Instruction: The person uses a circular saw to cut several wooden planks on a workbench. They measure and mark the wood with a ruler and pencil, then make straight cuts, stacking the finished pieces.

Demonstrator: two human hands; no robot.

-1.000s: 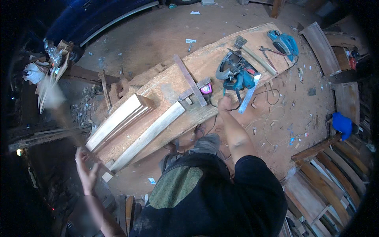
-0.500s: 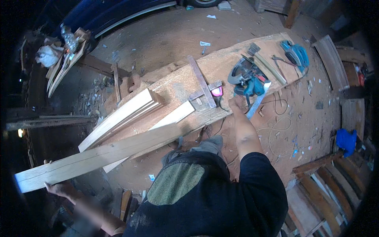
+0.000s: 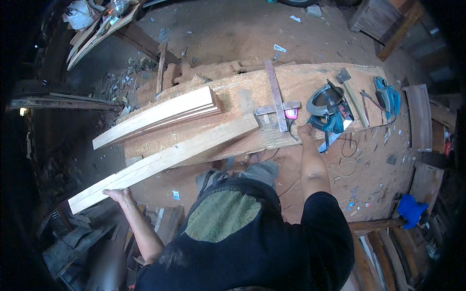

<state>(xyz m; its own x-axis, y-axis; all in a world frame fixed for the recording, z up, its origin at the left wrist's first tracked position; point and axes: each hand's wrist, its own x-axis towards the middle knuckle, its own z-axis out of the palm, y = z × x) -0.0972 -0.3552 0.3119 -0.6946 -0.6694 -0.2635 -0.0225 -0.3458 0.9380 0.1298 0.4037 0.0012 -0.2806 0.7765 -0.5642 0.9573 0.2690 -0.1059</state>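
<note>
My left hand is closed on the near edge of a long pale wooden board, close to its left end. The board slants up to the right, its far end over the workbench; its left end juts past the bench. My right hand is at the bench's near edge, beside the rear of a teal circular saw. Its fingers are partly hidden, and whether they grip the saw is unclear. Left of that hand are a pink tape measure and a T-shaped wooden square.
A stack of pale boards lies on the bench behind the held board. Toward the right end are a hammer, pincers and a teal power tool. Scrap wood is piled at lower left; a cable trails on the ground.
My left hand has brought the board right and lower onto the bench, over the pale board that lay there. The view has shifted; my right hand stays beside the saw.
</note>
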